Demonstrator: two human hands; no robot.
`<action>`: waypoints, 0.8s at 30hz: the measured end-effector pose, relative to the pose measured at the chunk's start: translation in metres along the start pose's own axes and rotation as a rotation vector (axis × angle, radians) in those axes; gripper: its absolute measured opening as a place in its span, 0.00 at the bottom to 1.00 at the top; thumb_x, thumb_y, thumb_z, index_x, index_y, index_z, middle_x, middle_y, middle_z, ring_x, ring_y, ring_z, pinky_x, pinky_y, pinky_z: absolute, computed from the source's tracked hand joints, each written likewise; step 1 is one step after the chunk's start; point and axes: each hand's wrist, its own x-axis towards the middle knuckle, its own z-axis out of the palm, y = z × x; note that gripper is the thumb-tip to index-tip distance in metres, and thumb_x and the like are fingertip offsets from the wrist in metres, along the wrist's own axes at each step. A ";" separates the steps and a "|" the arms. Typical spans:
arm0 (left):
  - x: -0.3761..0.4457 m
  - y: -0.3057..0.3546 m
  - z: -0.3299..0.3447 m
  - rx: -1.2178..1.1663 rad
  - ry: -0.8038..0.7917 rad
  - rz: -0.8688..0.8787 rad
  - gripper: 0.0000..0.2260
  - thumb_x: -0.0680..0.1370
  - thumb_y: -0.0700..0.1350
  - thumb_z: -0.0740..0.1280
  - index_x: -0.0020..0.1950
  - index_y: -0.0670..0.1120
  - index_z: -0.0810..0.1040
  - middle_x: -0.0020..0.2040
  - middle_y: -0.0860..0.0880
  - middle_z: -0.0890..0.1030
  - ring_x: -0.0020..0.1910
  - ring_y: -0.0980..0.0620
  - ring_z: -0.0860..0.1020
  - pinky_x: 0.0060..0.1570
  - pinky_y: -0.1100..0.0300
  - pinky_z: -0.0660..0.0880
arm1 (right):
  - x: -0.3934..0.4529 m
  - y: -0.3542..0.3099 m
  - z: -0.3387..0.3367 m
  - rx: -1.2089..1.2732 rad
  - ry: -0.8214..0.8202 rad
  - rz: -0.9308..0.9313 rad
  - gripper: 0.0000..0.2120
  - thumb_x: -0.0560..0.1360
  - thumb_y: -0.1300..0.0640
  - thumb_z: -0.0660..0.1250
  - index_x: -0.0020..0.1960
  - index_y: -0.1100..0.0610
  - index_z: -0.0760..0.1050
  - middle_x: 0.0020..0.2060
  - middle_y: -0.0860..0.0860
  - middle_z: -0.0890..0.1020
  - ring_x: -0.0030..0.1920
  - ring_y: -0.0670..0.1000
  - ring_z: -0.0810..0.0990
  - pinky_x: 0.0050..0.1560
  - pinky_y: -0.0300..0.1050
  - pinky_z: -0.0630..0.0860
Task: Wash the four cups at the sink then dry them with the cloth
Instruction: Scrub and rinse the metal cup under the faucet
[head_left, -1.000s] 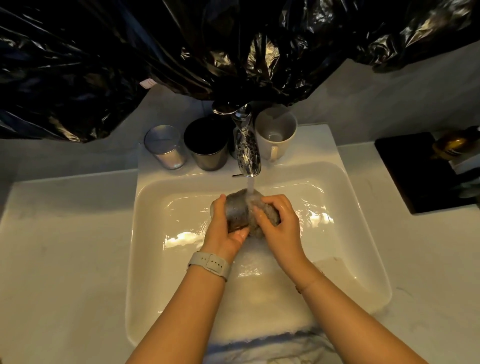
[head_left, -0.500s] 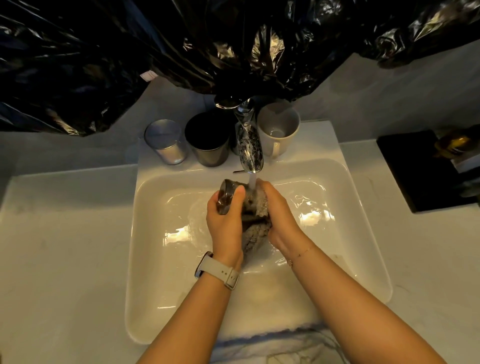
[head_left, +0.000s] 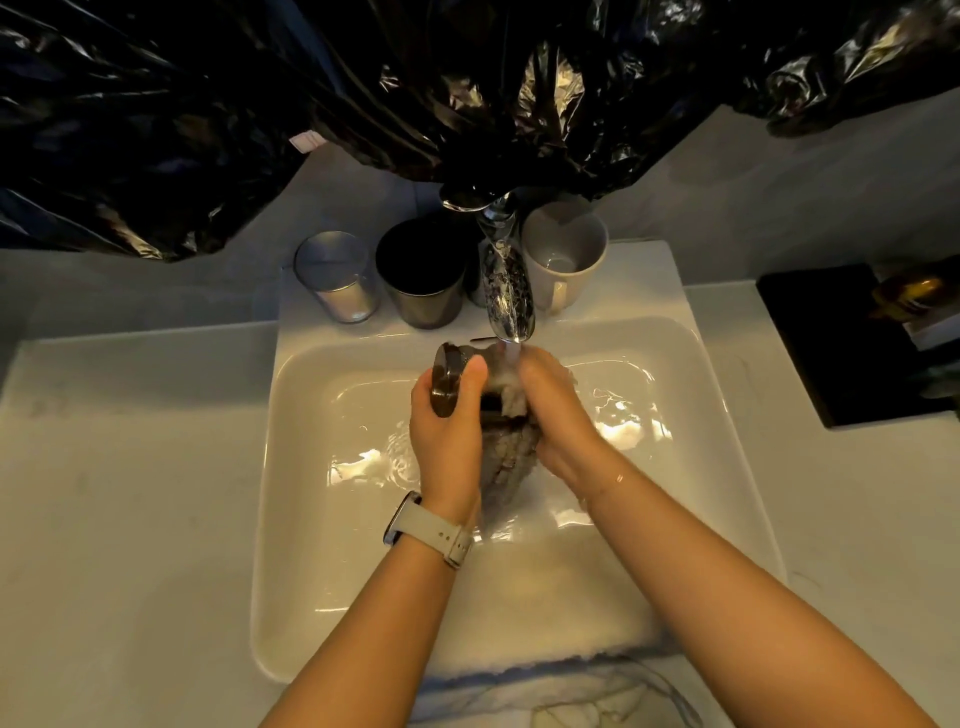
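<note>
Small metal cup (head_left: 448, 382), dark and glossy, lying on its side over the back half of the white rectangular sink basin (head_left: 322, 519), its round flat base turned toward the left edge and catching a dull highlight; its mouth faces right and is hidden. The left hand (head_left: 445, 431) grips the cup from the near side, thumb laid over the top of its wall, a pale strapped watch (head_left: 428, 530) on the wrist. The right hand (head_left: 558, 415) holds a wet grey textured cloth (head_left: 511, 452) against the cup's mouth end, fingers curled round the bunched fabric; the loose tail of the cloth hangs down between the two wrists. Water from the chrome tap (head_left: 506, 291) falls on the cloth and the right knuckles, and a shallow rippled film lies on the basin floor. On the back ledge of the sink stand three more cups: a clear glass tumbler (head_left: 336, 278) at the left corner, a dark metal tumbler (head_left: 422, 275) just beside it, and a white ceramic mug (head_left: 565, 254) right of the tap, handle toward the basin. Crumpled black plastic sheeting (head_left: 260, 104) hangs behind. A black tray (head_left: 831, 353) lies at the right edge of the pale counter (head_left: 119, 519)
</note>
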 end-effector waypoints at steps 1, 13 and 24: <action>0.001 0.000 -0.004 0.067 -0.036 0.046 0.19 0.75 0.57 0.70 0.64 0.52 0.75 0.56 0.51 0.83 0.54 0.55 0.82 0.57 0.55 0.79 | 0.003 -0.002 -0.003 0.027 -0.043 0.077 0.06 0.79 0.52 0.62 0.46 0.51 0.76 0.40 0.48 0.81 0.42 0.50 0.80 0.45 0.48 0.79; 0.017 0.008 -0.028 0.260 -0.265 0.012 0.12 0.83 0.57 0.58 0.61 0.53 0.69 0.52 0.46 0.80 0.44 0.50 0.81 0.39 0.58 0.76 | 0.001 0.021 0.008 -0.355 0.057 -0.290 0.16 0.68 0.41 0.66 0.52 0.48 0.75 0.44 0.50 0.82 0.46 0.50 0.81 0.51 0.49 0.79; 0.035 0.001 -0.031 0.155 -0.446 -0.195 0.32 0.77 0.70 0.54 0.69 0.47 0.68 0.57 0.40 0.81 0.47 0.50 0.83 0.40 0.57 0.81 | -0.006 0.023 -0.002 -0.513 0.011 -0.449 0.20 0.76 0.40 0.59 0.60 0.52 0.71 0.52 0.50 0.77 0.50 0.43 0.77 0.49 0.35 0.73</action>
